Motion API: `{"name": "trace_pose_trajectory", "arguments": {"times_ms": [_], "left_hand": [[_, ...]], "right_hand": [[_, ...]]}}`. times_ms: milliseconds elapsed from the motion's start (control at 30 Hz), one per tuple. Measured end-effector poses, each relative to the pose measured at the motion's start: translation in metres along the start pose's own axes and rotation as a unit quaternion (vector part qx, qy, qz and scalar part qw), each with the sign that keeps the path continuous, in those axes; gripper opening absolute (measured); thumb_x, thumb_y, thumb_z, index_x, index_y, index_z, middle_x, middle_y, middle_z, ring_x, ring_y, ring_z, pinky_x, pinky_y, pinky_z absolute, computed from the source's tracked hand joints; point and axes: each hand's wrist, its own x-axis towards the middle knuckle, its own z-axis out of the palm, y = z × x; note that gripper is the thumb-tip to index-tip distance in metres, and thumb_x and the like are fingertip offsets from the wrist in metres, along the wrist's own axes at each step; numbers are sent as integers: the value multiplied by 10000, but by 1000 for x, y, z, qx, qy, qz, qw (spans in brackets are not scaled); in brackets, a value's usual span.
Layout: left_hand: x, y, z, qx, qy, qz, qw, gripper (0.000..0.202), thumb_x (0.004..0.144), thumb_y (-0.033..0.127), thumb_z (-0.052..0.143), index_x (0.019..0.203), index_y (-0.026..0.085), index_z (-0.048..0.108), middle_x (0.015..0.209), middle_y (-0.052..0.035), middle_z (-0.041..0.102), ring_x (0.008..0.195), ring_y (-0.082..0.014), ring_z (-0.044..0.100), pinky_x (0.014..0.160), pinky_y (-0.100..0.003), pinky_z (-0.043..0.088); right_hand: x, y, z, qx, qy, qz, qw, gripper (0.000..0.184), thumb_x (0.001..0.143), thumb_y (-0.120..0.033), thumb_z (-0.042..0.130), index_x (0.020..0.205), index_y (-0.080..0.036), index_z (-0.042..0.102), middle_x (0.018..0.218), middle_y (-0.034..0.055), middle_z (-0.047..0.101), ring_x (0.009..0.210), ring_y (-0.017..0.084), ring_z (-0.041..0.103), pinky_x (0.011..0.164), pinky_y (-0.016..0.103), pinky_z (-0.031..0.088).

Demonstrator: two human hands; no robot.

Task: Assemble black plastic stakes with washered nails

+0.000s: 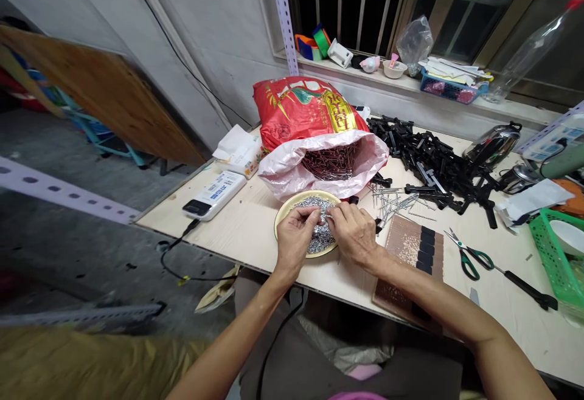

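Both my hands meet over a pale yellow bowl (283, 210) filled with small silvery metal pieces (319, 239). My left hand (296, 233) pinches with thumb and index finger above the bowl's left half; whatever lies between the fingertips is too small to name. On the other side, my right hand (353, 230) has its fingers bent together near the left fingertips, and what they grip is hidden. Just behind the bowl, a red bag (305, 108) lies with its mouth towards me, full of thin dark reddish metal pins (331, 160). Loose silvery pins (396, 202) lie right of the bowl.
A pile of black plastic parts (429, 157) covers the back right. Scissors (469, 257), a black-handled tool (529, 287) and a green basket (559, 254) lie to the right. A brown board (396, 248) sits beneath my right forearm. Leftward are a white power bank (216, 193) and a tissue pack (239, 151).
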Motion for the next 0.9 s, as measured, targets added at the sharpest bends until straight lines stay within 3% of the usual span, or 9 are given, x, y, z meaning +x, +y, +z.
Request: {"name": "trace_pose_trajectory", "arguments": {"times_ms": [300, 600, 733, 900], "left_hand": [[-1, 0, 2, 1, 9, 15, 1000, 233, 611, 334, 751, 726, 150, 666, 661, 5, 647, 588, -115, 587, 647, -262, 496], [5, -2, -5, -41, -53, -63, 996, 354, 556, 392, 800, 776, 135, 697, 601, 22, 616, 551, -99, 561, 609, -248, 485], [5, 0, -6, -1, -61, -35, 998, 337, 578, 398, 778, 779, 136, 711, 599, 10, 636, 555, -109, 572, 610, -250, 482], [8, 4, -12, 71, -86, 14, 994, 283, 642, 398, 721, 756, 140, 702, 575, 16, 625, 545, -117, 574, 613, -257, 483]], "right_hand": [[-3, 1, 3, -31, 8, -16, 999, 300, 1004, -230, 361, 853, -206, 619, 726, 29, 623, 668, 146, 505, 594, 289, 272], [0, 9, -7, -9, -40, -26, 999, 211, 976, -235, 448, 902, -225, 645, 799, 17, 667, 696, 143, 544, 593, 279, 292], [-1, 10, -9, 60, -39, -7, 997, 212, 982, -251, 437, 1018, -205, 641, 879, 28, 691, 749, 137, 582, 636, 257, 340], [3, 10, -15, 125, -74, 24, 989, 235, 978, -278, 453, 944, -179, 662, 900, 41, 669, 736, 125, 591, 608, 233, 358]]}}
